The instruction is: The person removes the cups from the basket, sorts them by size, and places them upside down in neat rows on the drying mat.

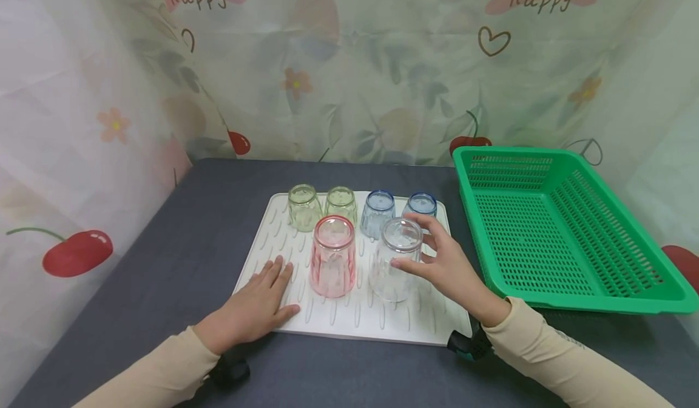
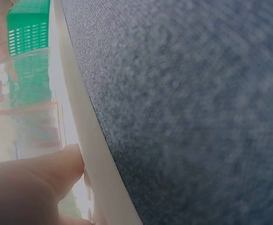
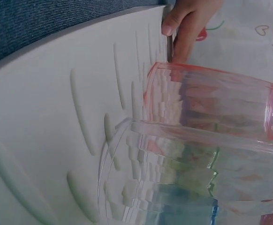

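My right hand (image 1: 450, 268) grips a clear glass (image 1: 389, 280) from its right side, thumb in front and fingers behind. The glass is upside down, its rim at the white ridged drying mat (image 1: 426, 329); whether it touches is hard to tell. My left hand (image 1: 253, 305) rests flat on the mat's left part, fingers straight. Between the hands a pink glass (image 1: 333, 268) stands upside down; it also shows beside the clear glass in the right wrist view. Behind them are two upturned green glasses (image 1: 304, 209) and two upturned blue glasses (image 1: 378, 215), the right blue one partly hidden by my fingers.
A green plastic basket (image 1: 540, 305) with slotted walls stands right of the mat, close to my right forearm. The dark grey cloth (image 1: 180, 250) covers the table. A printed curtain (image 1: 371, 104) hangs behind and at both sides.
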The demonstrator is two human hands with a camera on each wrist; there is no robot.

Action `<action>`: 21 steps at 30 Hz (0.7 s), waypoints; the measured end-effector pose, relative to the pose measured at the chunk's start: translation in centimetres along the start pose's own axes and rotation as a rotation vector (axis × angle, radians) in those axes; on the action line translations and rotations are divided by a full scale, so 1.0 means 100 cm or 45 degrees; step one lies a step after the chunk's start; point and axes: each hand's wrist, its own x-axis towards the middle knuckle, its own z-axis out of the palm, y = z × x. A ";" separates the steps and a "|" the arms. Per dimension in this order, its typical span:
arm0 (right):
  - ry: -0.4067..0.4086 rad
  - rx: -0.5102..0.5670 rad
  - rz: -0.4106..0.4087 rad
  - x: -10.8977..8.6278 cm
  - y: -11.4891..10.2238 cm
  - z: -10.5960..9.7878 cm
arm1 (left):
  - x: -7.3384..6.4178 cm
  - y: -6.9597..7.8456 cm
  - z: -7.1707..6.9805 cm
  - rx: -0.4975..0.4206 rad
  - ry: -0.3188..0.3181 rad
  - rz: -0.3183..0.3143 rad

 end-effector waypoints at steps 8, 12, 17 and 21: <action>0.015 0.000 0.008 0.000 0.001 0.000 | 0.000 -0.001 0.001 0.018 0.016 0.024; 0.018 0.004 0.005 0.000 0.002 0.000 | 0.000 0.000 0.000 0.021 0.013 0.020; 0.019 -0.006 0.003 0.001 0.001 0.000 | 0.001 0.001 -0.002 0.039 0.022 0.019; 0.011 -0.010 -0.002 0.001 -0.001 0.000 | 0.001 0.002 -0.006 0.065 0.026 0.015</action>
